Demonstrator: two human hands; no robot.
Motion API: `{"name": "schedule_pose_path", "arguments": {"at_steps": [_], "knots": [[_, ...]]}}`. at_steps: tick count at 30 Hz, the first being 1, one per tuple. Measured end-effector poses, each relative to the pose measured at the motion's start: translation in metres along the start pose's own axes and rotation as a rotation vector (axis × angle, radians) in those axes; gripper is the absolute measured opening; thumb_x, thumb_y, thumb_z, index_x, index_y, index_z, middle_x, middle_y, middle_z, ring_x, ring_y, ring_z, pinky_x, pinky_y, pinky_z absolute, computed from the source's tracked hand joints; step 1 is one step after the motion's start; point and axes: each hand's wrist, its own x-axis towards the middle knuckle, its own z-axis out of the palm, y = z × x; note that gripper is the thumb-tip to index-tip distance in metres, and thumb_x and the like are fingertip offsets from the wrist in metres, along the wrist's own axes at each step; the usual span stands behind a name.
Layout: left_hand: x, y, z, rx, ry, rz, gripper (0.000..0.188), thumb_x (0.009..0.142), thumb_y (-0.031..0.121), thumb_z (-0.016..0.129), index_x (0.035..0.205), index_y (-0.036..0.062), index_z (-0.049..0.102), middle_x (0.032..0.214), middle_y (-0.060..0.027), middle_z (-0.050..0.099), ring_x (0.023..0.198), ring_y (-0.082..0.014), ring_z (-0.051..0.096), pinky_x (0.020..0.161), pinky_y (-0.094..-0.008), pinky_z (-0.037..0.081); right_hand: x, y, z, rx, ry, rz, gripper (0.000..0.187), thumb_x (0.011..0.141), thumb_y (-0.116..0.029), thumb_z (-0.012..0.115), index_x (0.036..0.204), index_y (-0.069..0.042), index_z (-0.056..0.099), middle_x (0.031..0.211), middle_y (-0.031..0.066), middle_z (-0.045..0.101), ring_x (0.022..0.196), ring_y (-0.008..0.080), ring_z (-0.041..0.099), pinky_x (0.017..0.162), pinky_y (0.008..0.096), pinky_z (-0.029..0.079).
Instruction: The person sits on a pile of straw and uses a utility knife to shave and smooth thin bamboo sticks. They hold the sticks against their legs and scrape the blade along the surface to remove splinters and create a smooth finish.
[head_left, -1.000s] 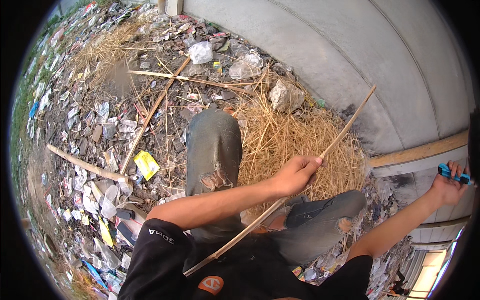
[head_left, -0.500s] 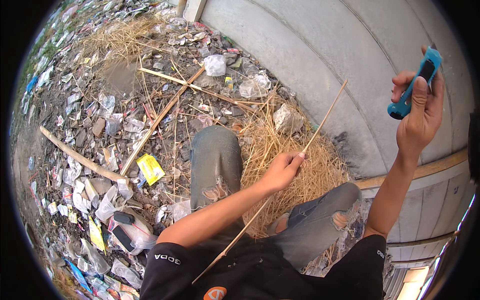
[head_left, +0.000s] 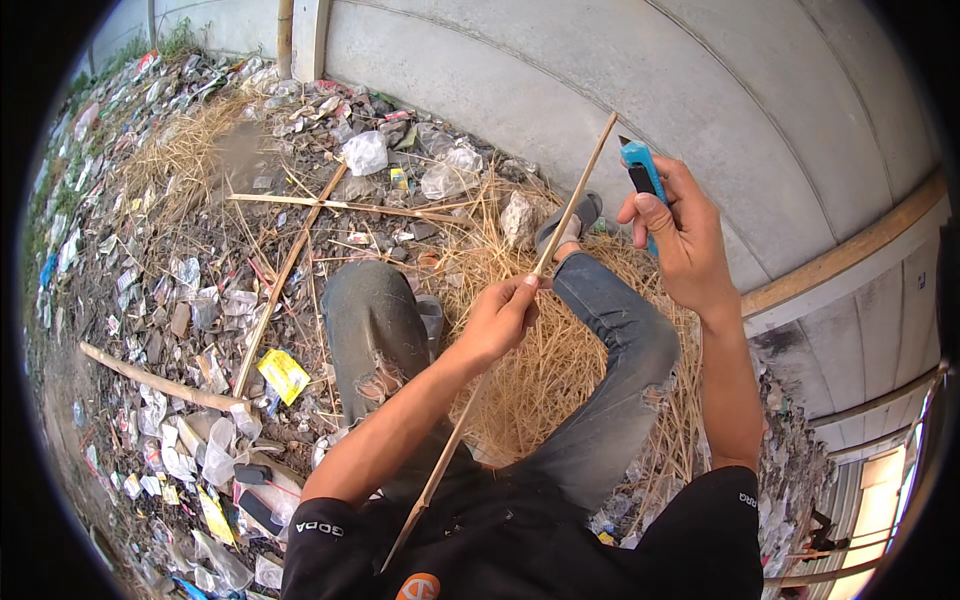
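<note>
My left hand (head_left: 503,318) is closed round a thin wooden stick (head_left: 583,180) near its middle. The stick slants from my chest up to the right, and its far tip stands before the grey wall. In my right hand (head_left: 685,235) is a blue utility knife (head_left: 643,170) with a black slider. Its dark blade shows at the top and points up, a short way right of the stick's upper end; knife and stick look apart. Dry straw (head_left: 540,385) lies below, between my bent legs in torn jeans (head_left: 370,330).
A grey panel wall (head_left: 480,70) runs along the far and right side, with a wooden beam (head_left: 850,245) at its right. A rock (head_left: 522,218) sits by my foot. Two crossed wooden strips (head_left: 300,240), a curved pole (head_left: 160,382) and scattered plastic litter (head_left: 205,300) cover the ground to the left.
My right hand has brought the knife left and down, closer to the stick's tip. The left hand and stick have shifted left in view. My right leg has stretched forward, its foot now showing.
</note>
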Motion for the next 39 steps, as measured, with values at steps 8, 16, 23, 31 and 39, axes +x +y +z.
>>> {"name": "schedule_pose_path", "arguments": {"at_steps": [8,16,23,31,39], "knots": [[0.019,-0.033,0.015,0.323,0.062,-0.158,0.048,0.111,0.034,0.033,0.129,-0.0033,0.059,0.059,0.0023,0.047,0.043,-0.007,0.041,0.042,-0.0238,0.033,-0.134,0.115,-0.015,0.728,0.564,0.356,0.022,0.1,-0.021,0.058,0.113,-0.004,0.06,0.073,0.0063,0.061,0.054,0.0097,0.051,0.053,0.0242,0.041],[0.015,-0.085,0.076,0.671,-0.047,-0.298,0.048,0.111,0.035,0.037,0.126,-0.0047,0.06,0.066,0.0008,0.054,0.047,-0.0053,0.045,0.044,-0.0216,0.035,-0.281,0.196,0.096,1.235,0.891,0.707,0.027,0.1,-0.026,0.054,0.109,-0.002,0.06,0.067,0.0069,0.055,0.049,0.0123,0.048,0.051,0.0271,0.04],[-0.005,-0.098,0.166,0.745,-0.112,-0.354,0.045,0.11,0.032,0.041,0.126,-0.0058,0.06,0.071,0.0001,0.057,0.048,-0.0032,0.046,0.045,-0.0192,0.037,-0.343,0.204,0.027,1.195,0.836,0.464,0.032,0.11,-0.026,0.042,0.129,-0.003,0.054,0.073,0.0031,0.057,0.057,0.0087,0.05,0.054,0.0248,0.041],[-0.049,-0.116,0.225,0.844,-0.336,-0.336,0.045,0.11,0.031,0.042,0.126,-0.0073,0.06,0.071,-0.0025,0.062,0.049,-0.0024,0.046,0.045,-0.0201,0.035,-0.385,0.198,-0.046,1.139,1.016,0.339,0.027,0.109,-0.029,0.045,0.113,-0.004,0.053,0.071,-0.0037,0.039,0.06,0.0052,0.036,0.053,0.0221,0.033],[-0.068,-0.072,0.178,0.738,-0.234,-0.214,0.04,0.11,0.027,0.043,0.126,-0.0058,0.061,0.069,-0.0003,0.061,0.048,-0.0009,0.043,0.045,-0.0202,0.034,-0.418,0.161,-0.146,0.881,1.295,0.087,0.03,0.106,-0.037,0.051,0.105,-0.008,0.053,0.068,-0.0042,0.038,0.054,0.0063,0.033,0.054,0.0269,0.029]]}}
